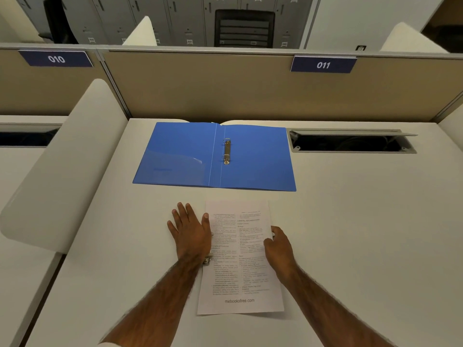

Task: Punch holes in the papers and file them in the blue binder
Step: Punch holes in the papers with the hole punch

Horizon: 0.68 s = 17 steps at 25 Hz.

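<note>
The blue binder (185, 156) lies open and flat at the back of the desk, its metal ring mechanism (227, 152) in the middle. In front of it lies a printed sheet of paper (240, 269). My left hand (191, 231) lies flat with fingers spread on the paper's left edge and presses down on a hole punch (207, 260), of which only a small metal part shows beside my wrist. My right hand (279, 244) pinches the paper's right edge with curled fingers.
A white desk (350, 221) with a beige partition (200, 83) behind it. An open cable tray (350, 142) sits at the back right. A white side divider (65, 166) stands on the left.
</note>
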Each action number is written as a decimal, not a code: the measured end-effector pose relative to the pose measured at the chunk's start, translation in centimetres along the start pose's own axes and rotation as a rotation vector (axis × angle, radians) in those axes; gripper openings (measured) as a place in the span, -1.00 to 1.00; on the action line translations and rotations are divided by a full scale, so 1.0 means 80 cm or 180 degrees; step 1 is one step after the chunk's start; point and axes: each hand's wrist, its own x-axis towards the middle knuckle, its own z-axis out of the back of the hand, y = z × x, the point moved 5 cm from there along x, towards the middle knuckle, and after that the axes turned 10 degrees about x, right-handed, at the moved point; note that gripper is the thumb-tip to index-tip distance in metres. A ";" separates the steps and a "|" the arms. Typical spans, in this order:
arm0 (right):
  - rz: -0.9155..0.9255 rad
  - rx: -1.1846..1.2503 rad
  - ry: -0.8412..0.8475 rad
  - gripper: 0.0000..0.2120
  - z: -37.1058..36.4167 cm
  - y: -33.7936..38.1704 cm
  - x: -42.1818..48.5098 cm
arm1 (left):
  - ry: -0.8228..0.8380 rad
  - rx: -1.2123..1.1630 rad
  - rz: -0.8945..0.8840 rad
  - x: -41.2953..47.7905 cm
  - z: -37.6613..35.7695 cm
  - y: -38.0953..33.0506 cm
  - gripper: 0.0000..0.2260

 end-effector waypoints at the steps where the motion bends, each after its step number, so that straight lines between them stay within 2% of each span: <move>1: -0.0006 -0.0003 0.0009 -0.88 0.000 -0.001 0.001 | -0.0021 -0.0008 -0.0022 0.001 -0.002 0.001 -0.28; 6: -0.0025 -0.0009 -0.0010 -0.84 0.000 -0.004 0.004 | -0.0171 0.0018 -0.0165 0.002 -0.006 0.002 -0.22; 13: -0.0037 -0.0012 -0.0033 -0.76 0.000 -0.015 0.011 | -0.0270 0.0289 -0.0219 0.009 -0.017 0.008 -0.32; 17: -0.0037 -0.0077 -0.0048 -0.80 0.000 -0.019 0.014 | -0.0195 0.0321 -0.0209 0.009 -0.014 0.006 -0.36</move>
